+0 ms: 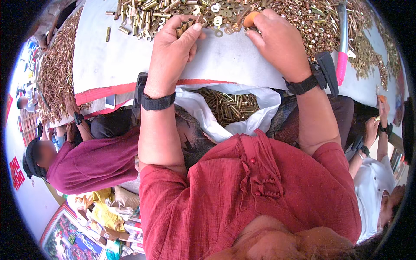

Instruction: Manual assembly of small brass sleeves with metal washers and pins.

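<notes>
The left hand (177, 41) had its fingers curled around several short brass tubes (185, 26), their open ends showing above the thumb, over the far part of the pale worktop (229, 60). The right hand (281, 43) was bent over the edge of the heaped metal parts (307, 34), an orange piece (251, 18) at its fingertips; whether those fingers gripped anything could not be told. Flat washers (217, 20) lay between the two hands, and a pink-ended pen (341, 65) lay right of the right hand. Below the worktop's near edge, a white bag (271, 106) held more brass pieces (229, 106).
</notes>
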`<control>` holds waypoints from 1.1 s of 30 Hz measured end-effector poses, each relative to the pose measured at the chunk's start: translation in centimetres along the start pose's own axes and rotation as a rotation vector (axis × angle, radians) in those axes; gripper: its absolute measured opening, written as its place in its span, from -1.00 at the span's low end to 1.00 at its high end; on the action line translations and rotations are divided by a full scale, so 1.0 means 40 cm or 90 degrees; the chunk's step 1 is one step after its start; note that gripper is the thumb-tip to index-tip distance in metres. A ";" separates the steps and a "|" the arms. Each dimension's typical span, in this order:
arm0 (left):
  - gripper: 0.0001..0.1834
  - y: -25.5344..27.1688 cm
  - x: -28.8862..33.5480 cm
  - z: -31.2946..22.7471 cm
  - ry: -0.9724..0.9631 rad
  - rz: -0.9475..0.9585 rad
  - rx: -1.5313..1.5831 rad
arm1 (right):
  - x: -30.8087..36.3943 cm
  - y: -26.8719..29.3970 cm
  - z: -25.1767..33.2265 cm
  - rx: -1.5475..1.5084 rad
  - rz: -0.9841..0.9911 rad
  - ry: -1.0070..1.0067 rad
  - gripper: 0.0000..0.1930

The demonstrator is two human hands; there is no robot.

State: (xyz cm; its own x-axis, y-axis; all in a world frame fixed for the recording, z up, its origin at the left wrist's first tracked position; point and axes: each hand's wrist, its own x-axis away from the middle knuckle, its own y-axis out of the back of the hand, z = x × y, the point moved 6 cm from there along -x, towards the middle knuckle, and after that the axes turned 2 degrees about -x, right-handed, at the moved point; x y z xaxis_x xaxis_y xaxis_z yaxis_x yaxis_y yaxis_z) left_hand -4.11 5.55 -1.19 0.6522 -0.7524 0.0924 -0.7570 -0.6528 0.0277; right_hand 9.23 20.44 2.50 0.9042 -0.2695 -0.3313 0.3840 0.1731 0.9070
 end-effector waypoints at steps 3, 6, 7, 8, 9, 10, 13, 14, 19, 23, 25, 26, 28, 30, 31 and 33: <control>-0.77 -0.002 0.000 0.002 0.003 0.002 -0.018 | -0.002 -0.001 0.000 -0.021 -0.004 0.013 -0.82; -0.77 -0.004 -0.004 0.005 0.001 0.008 -0.029 | -0.001 -0.008 0.000 -0.025 -0.017 0.042 -0.84; -0.77 -0.005 -0.005 0.005 0.002 0.010 -0.033 | 0.000 -0.009 0.002 -0.015 -0.026 0.055 -0.85; -0.77 -0.006 -0.005 0.004 0.002 0.011 -0.033 | -0.001 -0.008 0.002 -0.014 -0.026 0.055 -0.85; -0.78 -0.009 -0.005 0.003 0.005 0.020 -0.043 | -0.005 -0.006 -0.006 -0.084 -0.024 0.019 -0.84; -0.78 -0.013 -0.006 0.003 0.008 0.029 -0.054 | -0.007 -0.006 -0.013 -0.155 -0.022 -0.017 -0.84; -0.79 -0.019 -0.001 0.003 -0.012 0.011 -0.111 | -0.009 -0.010 -0.015 -0.172 -0.020 -0.076 -0.81; -0.79 -0.019 -0.002 0.008 -0.014 0.011 -0.111 | -0.008 -0.013 -0.012 -0.172 -0.021 -0.075 -0.81; -0.81 -0.029 -0.001 0.003 -0.067 0.029 -0.222 | -0.002 -0.046 -0.004 -0.480 -0.006 -0.183 -0.81; -0.82 -0.045 0.005 -0.017 -0.140 0.040 -0.287 | -0.010 -0.083 0.004 -0.700 0.009 -0.128 -0.80; -0.82 -0.045 0.005 -0.010 -0.157 0.043 -0.289 | -0.012 -0.094 0.012 -0.744 0.068 -0.162 -0.77; -0.82 -0.048 0.006 -0.013 -0.176 0.047 -0.290 | -0.013 -0.095 0.010 -0.743 0.068 -0.163 -0.77; -0.84 -0.051 0.008 -0.020 -0.164 0.060 -0.265 | -0.012 -0.103 0.004 -0.817 0.082 -0.180 -0.78; -0.85 -0.051 0.008 -0.021 -0.153 0.072 -0.240 | -0.011 -0.103 0.005 -0.840 0.095 -0.186 -0.78; -0.85 -0.051 0.009 -0.022 -0.169 0.071 -0.250 | -0.010 -0.105 0.006 -0.862 0.108 -0.192 -0.77; -0.84 -0.051 0.009 -0.027 -0.186 0.070 -0.259 | -0.009 -0.105 0.006 -0.887 0.125 -0.190 -0.77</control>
State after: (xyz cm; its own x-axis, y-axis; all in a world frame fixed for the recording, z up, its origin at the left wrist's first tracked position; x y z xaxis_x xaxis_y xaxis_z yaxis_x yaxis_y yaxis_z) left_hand -2.36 6.70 -0.14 0.5074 -0.8461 -0.1635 -0.7382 -0.5246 0.4241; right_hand 7.26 19.59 -1.16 0.9578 -0.2872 -0.0088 0.2843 0.9517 -0.1159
